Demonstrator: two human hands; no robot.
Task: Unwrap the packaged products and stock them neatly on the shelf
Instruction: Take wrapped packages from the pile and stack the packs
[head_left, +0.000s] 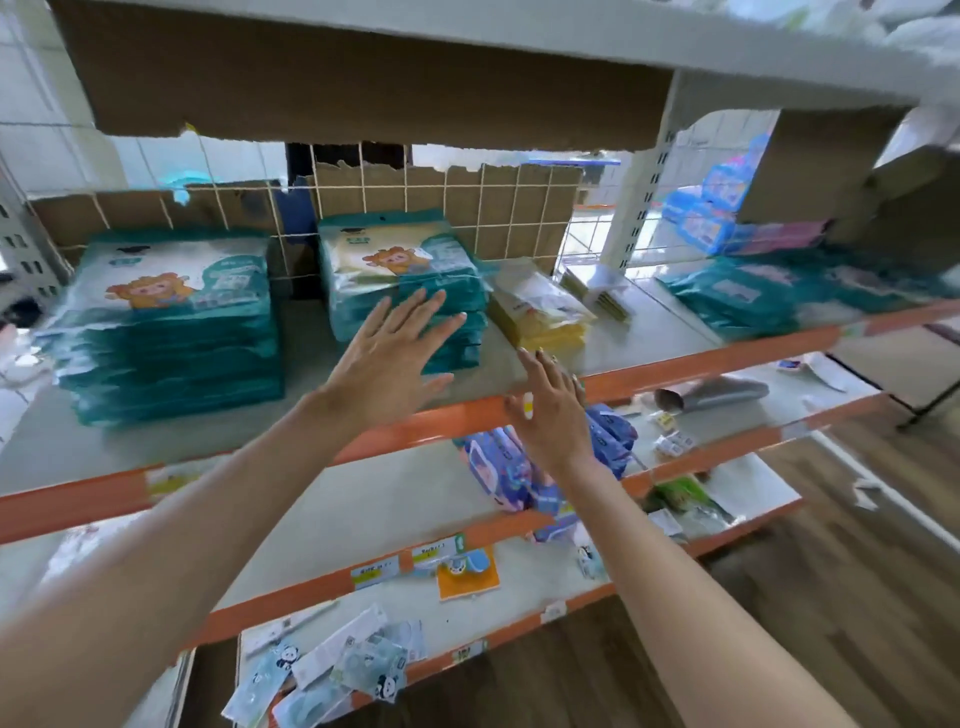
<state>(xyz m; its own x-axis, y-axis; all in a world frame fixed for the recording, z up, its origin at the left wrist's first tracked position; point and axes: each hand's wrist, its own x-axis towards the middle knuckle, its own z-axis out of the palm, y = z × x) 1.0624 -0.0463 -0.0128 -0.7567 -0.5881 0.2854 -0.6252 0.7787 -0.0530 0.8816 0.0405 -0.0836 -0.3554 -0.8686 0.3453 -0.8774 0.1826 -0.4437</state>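
Two stacks of teal product packs with a cartoon animal on top lie on the grey shelf (363, 415): a wide left stack (166, 332) and a taller middle stack (400, 275). My left hand (395, 358) is spread flat with straight fingers in front of the middle stack, fingertips at its front face. My right hand (550, 410) hovers with straight fingers over the orange shelf edge (467, 415), a pale strip on its thumb, holding nothing. A short yellow pack stack (540, 317) lies just right of the middle stack.
More teal packs (769, 296) and blue packets (711, 208) fill the right bay. Lower shelves hold purple-blue packets (504, 467), an orange pack (467, 571) and loose panda sachets (332, 670). A torn cardboard sheet (363, 78) hangs overhead. Wood floor shows at right.
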